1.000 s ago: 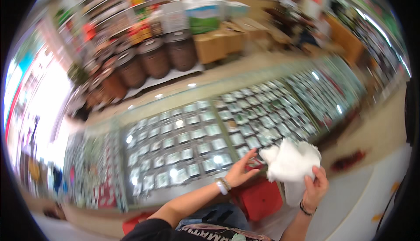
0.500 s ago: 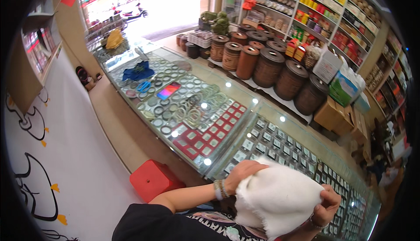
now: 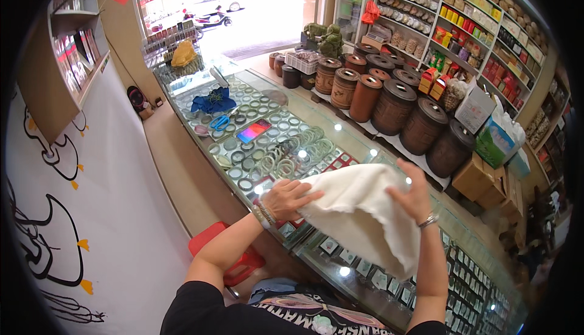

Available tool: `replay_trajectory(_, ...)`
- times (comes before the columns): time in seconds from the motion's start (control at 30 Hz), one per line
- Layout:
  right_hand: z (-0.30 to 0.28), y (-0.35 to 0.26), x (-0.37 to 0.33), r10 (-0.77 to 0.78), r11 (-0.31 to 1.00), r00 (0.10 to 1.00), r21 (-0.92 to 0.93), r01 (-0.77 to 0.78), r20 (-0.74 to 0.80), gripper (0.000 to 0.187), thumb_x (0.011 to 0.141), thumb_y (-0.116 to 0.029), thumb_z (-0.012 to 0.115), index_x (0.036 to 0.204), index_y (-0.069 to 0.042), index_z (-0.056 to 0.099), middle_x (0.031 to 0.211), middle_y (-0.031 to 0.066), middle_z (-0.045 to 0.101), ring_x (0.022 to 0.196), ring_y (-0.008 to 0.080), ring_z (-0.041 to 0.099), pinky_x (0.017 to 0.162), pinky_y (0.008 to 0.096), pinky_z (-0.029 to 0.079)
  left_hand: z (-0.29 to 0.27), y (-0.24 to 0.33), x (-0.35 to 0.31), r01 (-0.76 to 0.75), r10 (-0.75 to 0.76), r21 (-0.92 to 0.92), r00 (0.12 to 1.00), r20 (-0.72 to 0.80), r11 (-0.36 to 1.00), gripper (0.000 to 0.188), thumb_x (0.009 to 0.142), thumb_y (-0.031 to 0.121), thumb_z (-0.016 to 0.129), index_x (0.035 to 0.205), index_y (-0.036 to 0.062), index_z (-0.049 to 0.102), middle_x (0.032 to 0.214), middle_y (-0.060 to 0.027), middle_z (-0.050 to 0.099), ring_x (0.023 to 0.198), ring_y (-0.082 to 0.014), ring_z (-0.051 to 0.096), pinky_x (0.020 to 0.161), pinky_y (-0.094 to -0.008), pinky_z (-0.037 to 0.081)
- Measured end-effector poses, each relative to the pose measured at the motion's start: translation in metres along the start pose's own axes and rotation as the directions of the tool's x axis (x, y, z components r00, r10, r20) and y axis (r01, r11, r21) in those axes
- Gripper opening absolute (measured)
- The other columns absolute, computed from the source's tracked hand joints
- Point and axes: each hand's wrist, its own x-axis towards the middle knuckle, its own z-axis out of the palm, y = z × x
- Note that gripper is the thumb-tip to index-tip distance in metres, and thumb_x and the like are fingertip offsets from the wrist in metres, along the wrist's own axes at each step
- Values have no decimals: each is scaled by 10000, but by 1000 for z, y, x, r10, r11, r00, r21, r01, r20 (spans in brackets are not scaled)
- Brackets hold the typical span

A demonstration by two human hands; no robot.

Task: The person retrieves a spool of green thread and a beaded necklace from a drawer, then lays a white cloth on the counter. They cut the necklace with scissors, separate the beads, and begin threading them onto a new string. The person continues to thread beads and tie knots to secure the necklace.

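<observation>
A white cloth [image 3: 359, 198] with a frayed edge is spread between my two hands above the glass counter. Its lower part hangs in a loose fold. My left hand [image 3: 289, 199] grips its left end, thumb lying along the cloth. At the right end, my right hand [image 3: 415, 196] has the cloth's edge between thumb and fingers, partly smeared by motion. Beneath the cloth, the glass display counter [image 3: 316, 251] holds rows of small pendants in boxes, and the cloth hides part of a red tray [image 3: 344, 161].
Several bangles [image 3: 286, 152], a phone [image 3: 254, 131], blue scissors [image 3: 219, 123] and a dark blue cloth [image 3: 213, 101] lie farther left on the counter. A red stool [image 3: 210, 238] stands by my left elbow. Brown lidded barrels [image 3: 393, 105] line the far side, before stocked shelves.
Both hands have moved up and forward, lifting the cloth away from my body and over the counter. The cloth has opened out, and its underside fold now shows. The view has shifted.
</observation>
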Motion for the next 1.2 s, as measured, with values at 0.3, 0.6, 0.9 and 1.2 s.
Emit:
replay_trajectory(0.3,89,51,-228,233,948,936,-276,-159,263,815,734,-452,770,1397,-92,462,1371,194,490,1288,361,414,1081,457,301,89,6,-113,460,-422,-65,855,303,885,457,694,192,743,1139,128,660,1280,-130,562,1186,-331,507,1013,-446,385)
replay_trajectory(0.6,93,49,-183,372,884,928,-293,-365,-35,720,715,-170,734,1375,-55,470,1265,152,535,1125,347,497,949,434,436,87,-18,-78,453,-415,-69,859,298,889,484,705,117,692,1186,141,644,1225,-116,570,1137,-318,521,999,-450,375)
replay_trajectory(0.9,133,28,-162,567,813,795,-303,-497,216,521,778,-140,654,1292,-116,578,956,122,641,886,318,603,807,429,500,48,-90,-110,642,-425,-282,716,554,713,348,736,2,513,1048,59,655,996,-169,664,977,-366,609,868,-445,482)
replay_trajectory(1.2,93,66,-58,657,754,696,-249,-609,289,116,816,-126,639,875,-96,735,842,178,686,786,361,660,709,410,533,69,-248,25,377,-280,-190,874,397,907,325,772,88,643,1096,102,669,958,-152,676,919,-333,636,811,-440,502)
